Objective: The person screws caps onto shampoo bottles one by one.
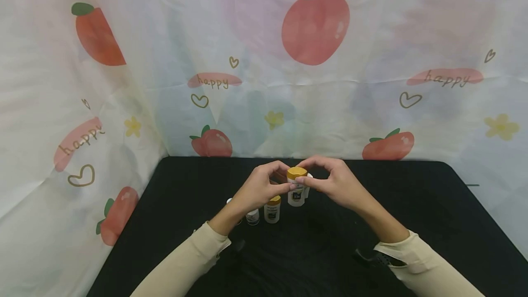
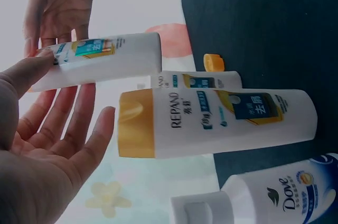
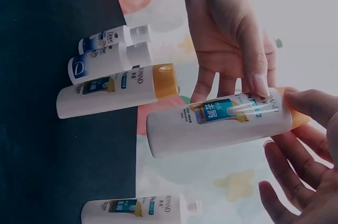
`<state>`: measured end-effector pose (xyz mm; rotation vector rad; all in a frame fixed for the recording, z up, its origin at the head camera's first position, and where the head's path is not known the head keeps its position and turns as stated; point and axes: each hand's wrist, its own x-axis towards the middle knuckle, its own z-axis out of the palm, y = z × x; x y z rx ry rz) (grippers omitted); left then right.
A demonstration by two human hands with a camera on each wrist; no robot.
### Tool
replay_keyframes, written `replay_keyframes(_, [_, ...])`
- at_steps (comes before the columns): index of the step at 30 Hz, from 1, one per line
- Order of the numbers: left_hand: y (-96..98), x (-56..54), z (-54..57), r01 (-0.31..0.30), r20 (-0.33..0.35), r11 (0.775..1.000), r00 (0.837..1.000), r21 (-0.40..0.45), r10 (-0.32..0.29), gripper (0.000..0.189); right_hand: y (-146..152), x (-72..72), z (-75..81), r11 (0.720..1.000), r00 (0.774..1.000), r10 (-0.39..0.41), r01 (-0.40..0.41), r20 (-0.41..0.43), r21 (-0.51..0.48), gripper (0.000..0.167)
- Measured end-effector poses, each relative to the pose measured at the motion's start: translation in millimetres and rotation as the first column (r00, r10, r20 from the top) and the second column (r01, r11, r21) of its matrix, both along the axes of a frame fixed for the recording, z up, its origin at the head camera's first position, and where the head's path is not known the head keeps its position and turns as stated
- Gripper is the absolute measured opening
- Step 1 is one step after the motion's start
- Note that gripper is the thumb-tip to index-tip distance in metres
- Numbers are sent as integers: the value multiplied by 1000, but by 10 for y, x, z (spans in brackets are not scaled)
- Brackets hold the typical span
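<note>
A white shampoo bottle point(image 1: 296, 196) with a gold cap is held up between both hands above the table. Near its upper body my left hand point(image 1: 261, 184) pinches it, thumb point(image 3: 257, 84) across the label and fingers behind. My right hand point(image 1: 336, 184) grips it at the cap end, where the thumb partly covers the gold cap point(image 3: 299, 118). Below and left stands a second gold-capped shampoo bottle point(image 2: 227, 121). Behind the held one is a like bottle point(image 3: 134, 210) without its gold cap, a small white nozzle showing.
Two white-and-blue Dove bottles point(image 3: 97, 64) with white caps stand left of the gold-capped bottle, partly behind my left forearm. A loose orange cap point(image 2: 214, 62) lies on the black table point(image 1: 185, 260) near the uncapped bottle. A printed curtain point(image 1: 255, 35) hangs behind the table.
</note>
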<state>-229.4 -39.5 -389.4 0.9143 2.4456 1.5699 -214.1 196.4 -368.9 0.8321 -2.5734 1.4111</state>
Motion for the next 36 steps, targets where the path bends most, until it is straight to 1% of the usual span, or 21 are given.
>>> replay_keyframes(3, [1, -20, -25, 27, -7, 1000, 1000, -3, -27, 24, -3, 8, -10, 1000, 1000, -5, 5, 12, 17, 22])
replay_keyframes(8, [8, -25, -64, 60, -45, 998, 997, -18, -61, 23, -22, 29, -8, 995, 1000, -31, 31, 0, 91, 24])
replay_keyframes(10, [15, -19, -73, 66, -60, 997, 996, -31, -68, 23, -23, 33, -11, 993, 999, -40, 40, -11, 111, 24])
replay_keyframes(13, [27, -24, -87, 66, -77, 996, 995, -62, -71, 23, -13, 33, -19, 993, 999, -39, 40, -6, 114, 24])
replay_keyframes(17, [36, -35, -103, 68, -90, 991, 993, -113, -79, 22, 8, 19, -49, 991, 1000, -16, 19, -26, 131, 23])
replay_keyframes(20, [42, -47, -126, 73, -91, 988, 992, -139, -86, 21, 17, 2, -79, 989, 999, 3, 3, -45, 146, 23])
replay_keyframes(27, [50, -73, -200, 64, -94, 976, 992, -207, -85, 19, 28, -29, -166, 989, 998, 29, -21, -47, 149, 24])
replay_keyframes(30, [52, -82, -221, 69, -84, 971, 992, -230, -90, 19, 19, -36, -204, 987, 998, 43, -35, -50, 154, 23])
replay_keyframes(36, [60, -108, -264, 81, -48, 963, 994, -258, -96, 20, -11, -34, -280, 987, 999, 44, -40, -22, 158, 23])
